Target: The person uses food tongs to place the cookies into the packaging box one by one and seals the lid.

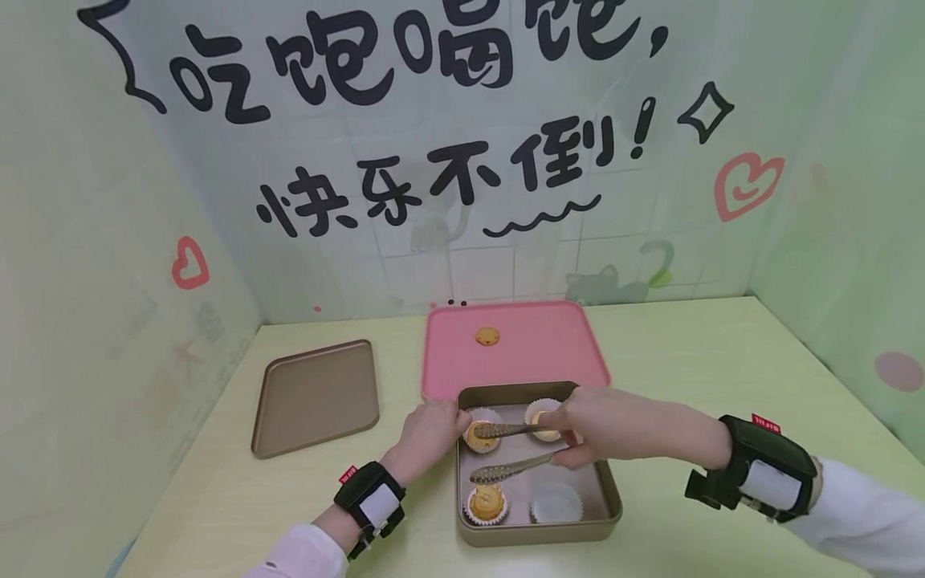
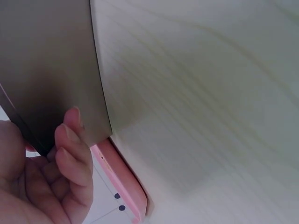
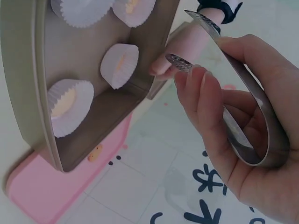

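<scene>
My right hand (image 1: 614, 421) holds metal tongs (image 1: 511, 469) over a deep brown baking pan (image 1: 538, 534), their textured tips spread apart. In the right wrist view, the tongs' bent end (image 3: 273, 147) lies in the palm. My left hand (image 1: 428, 435) grips the pan's far left rim; in the left wrist view, curled fingers (image 2: 72, 158) lie against its outer wall. Inside the pan, a small golden pastry (image 1: 486, 502) sits in a white paper cup at near left. Two more filled cups stand at the far side. The near right cup (image 1: 556, 503) looks empty.
A pink tray (image 1: 520, 353) lies behind the pan, bearing one round biscuit (image 1: 487, 336) with a face. To the left, a shallow brown baking tray (image 1: 318, 401) rests on the pale wooden table (image 1: 694, 345). Printed curtains (image 1: 462, 265) enclose the table at the back and sides.
</scene>
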Motion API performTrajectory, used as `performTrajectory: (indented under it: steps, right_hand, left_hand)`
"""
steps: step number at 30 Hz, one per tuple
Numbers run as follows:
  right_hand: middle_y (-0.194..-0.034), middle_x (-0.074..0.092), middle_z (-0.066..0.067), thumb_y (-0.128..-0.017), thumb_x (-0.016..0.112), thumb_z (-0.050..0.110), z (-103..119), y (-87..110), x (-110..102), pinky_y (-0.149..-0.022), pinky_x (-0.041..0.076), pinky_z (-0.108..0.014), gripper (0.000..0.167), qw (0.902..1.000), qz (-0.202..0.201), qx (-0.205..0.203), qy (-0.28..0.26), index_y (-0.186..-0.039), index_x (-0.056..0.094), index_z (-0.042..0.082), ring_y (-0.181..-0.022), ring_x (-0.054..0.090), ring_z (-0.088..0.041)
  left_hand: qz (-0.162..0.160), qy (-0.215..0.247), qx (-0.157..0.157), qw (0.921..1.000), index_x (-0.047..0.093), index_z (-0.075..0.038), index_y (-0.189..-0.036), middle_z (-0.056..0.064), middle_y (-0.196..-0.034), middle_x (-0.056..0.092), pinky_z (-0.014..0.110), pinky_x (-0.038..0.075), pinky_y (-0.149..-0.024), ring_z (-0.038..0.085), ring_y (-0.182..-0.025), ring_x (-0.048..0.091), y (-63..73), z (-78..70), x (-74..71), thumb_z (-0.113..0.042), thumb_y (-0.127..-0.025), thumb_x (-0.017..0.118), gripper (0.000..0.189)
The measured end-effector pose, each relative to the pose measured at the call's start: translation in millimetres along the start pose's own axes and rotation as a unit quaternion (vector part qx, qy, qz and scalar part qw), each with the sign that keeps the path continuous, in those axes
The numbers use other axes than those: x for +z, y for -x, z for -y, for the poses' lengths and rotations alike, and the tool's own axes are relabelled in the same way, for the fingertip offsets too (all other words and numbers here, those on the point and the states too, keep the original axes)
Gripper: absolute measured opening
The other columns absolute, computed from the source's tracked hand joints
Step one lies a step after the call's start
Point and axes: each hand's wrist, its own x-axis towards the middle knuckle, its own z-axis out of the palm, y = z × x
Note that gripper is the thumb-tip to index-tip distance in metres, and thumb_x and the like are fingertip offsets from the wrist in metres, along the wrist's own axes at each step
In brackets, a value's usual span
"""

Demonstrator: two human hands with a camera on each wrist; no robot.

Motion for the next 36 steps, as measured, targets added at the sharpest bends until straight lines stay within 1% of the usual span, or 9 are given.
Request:
performTrajectory:
  steps: [3, 7, 10, 14, 19, 22, 29, 33, 36]
  right_hand:
    - [-0.060, 0.047, 0.015, -0.079, 0.067, 0.018, -10, -1.5, -11, -0.048, 0.037, -0.016, 0.013, 0.9995, -0.016, 0.010, -0.026, -0.080, 0.055, 0.014, -0.047, 0.041, 0.004]
    - [-0.060, 0.048, 0.012, -0.081, 0.066, 0.019, -31, -4.2, -21, -0.044, 0.039, -0.020, 0.013, 0.9965, -0.030, 0.064, -0.045, -0.079, 0.053, 0.016, -0.042, 0.042, 0.002]
    - [-0.061, 0.050, 0.010, -0.083, 0.065, 0.017, -53, -6.9, -22, -0.043, 0.040, -0.022, 0.013, 0.9932, -0.044, 0.092, -0.056, -0.078, 0.053, 0.015, -0.041, 0.043, -0.001]
    - [-0.059, 0.049, 0.006, -0.084, 0.064, 0.017, -81, -13.9, -18, -0.043, 0.039, -0.024, 0.018, 0.9891, -0.058, 0.116, -0.070, -0.072, 0.050, 0.014, -0.040, 0.046, -0.006]
    - [-0.054, 0.046, 0.004, -0.084, 0.063, 0.018, -106, -29.0, -14, -0.042, 0.039, -0.025, 0.017, 0.9795, -0.054, 0.169, -0.096, -0.072, 0.052, 0.013, -0.040, 0.048, -0.012]
    - [-0.054, 0.045, 0.003, -0.084, 0.063, 0.017, -116, -38.8, -12, -0.043, 0.041, -0.026, 0.018, 0.9770, -0.053, 0.183, -0.094, -0.070, 0.053, 0.011, -0.040, 0.049, -0.014]
    - [-0.054, 0.049, 0.002, -0.084, 0.063, 0.019, -132, -57.2, -5, -0.042, 0.040, -0.025, 0.023, 0.9747, -0.034, 0.206, -0.080, -0.066, 0.054, 0.008, -0.040, 0.052, -0.015]
    - [-0.055, 0.052, 0.000, -0.084, 0.063, 0.021, -140, -66.3, 1, -0.042, 0.040, -0.024, 0.023, 0.9685, -0.020, 0.234, -0.083, -0.067, 0.057, 0.008, -0.041, 0.053, -0.015]
    - [-0.059, 0.055, -0.002, -0.084, 0.063, 0.021, -145, -72.3, 6, -0.043, 0.042, -0.023, 0.021, 0.9615, -0.010, 0.260, -0.089, -0.067, 0.058, 0.009, -0.043, 0.054, -0.015]
  left_hand:
    - [-0.001, 0.001, 0.001, 1.0000, 0.033, -0.015, -0.051, -0.008, -0.049, 0.022, 0.023, 0.023, -0.036, 0.008, -0.042, 0.028, 0.1, 0.8, 0.2, -0.014, -0.084, 0.051, 0.038]
    - [0.000, -0.002, -0.003, 1.0000, 0.034, -0.014, -0.051, -0.007, -0.049, 0.023, 0.023, 0.023, -0.036, 0.008, -0.043, 0.028, 0.0, 1.8, 0.6, -0.014, -0.083, 0.052, 0.037]
    - [0.001, 0.001, -0.004, 1.0000, 0.035, -0.014, -0.052, -0.007, -0.049, 0.024, 0.023, 0.023, -0.037, 0.008, -0.043, 0.029, 0.3, 1.9, 0.7, -0.014, -0.083, 0.051, 0.036]
    - [0.005, 0.006, 0.001, 1.0000, 0.035, -0.014, -0.053, -0.006, -0.050, 0.024, 0.023, 0.023, -0.037, 0.008, -0.044, 0.029, 1.1, 2.0, 0.8, -0.013, -0.084, 0.051, 0.035]
    - [0.008, 0.006, 0.009, 0.9999, 0.036, -0.013, -0.053, -0.006, -0.050, 0.024, 0.022, 0.023, -0.037, 0.008, -0.043, 0.028, 1.5, 1.5, 0.0, -0.012, -0.084, 0.051, 0.035]
    - [0.006, 0.006, 0.010, 0.9999, 0.036, -0.013, -0.053, -0.006, -0.050, 0.024, 0.022, 0.023, -0.037, 0.008, -0.044, 0.029, 1.6, 0.4, -0.9, -0.012, -0.084, 0.051, 0.035]
    - [-0.004, 0.002, 0.008, 1.0000, 0.037, -0.013, -0.052, -0.006, -0.052, 0.024, 0.026, 0.029, -0.038, 0.011, -0.046, 0.030, 1.2, 0.1, -0.2, -0.013, -0.084, 0.050, 0.034]
    - [-0.006, 0.002, 0.010, 0.9999, 0.038, -0.013, -0.052, -0.005, -0.053, 0.025, 0.026, 0.030, -0.038, 0.011, -0.047, 0.030, 1.6, 1.5, 0.9, -0.013, -0.084, 0.050, 0.034]
    - [-0.006, 0.006, 0.011, 0.9999, 0.039, -0.012, -0.053, -0.005, -0.053, 0.025, 0.026, 0.030, -0.038, 0.010, -0.047, 0.030, 2.4, 1.8, 1.5, -0.012, -0.083, 0.050, 0.033]
